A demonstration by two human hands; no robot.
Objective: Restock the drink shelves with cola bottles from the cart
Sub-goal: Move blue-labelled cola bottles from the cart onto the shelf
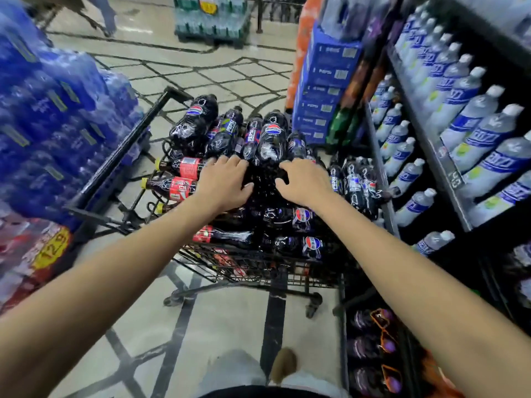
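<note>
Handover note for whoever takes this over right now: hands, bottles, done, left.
Left hand: palm down on the pile of cola bottles in the cart, fingers spread, nothing lifted.
Right hand: same, beside it on the pile; grip not closed.
Cart: heaped with dark cola bottles, red-labelled ones on its left side.
Shelves to the right hold clear bottles with blue labels.
Done: no bottle in hand yet.
Left: grasp bottles, move them to the shelves, likely repeat until the cart empties.
</note>
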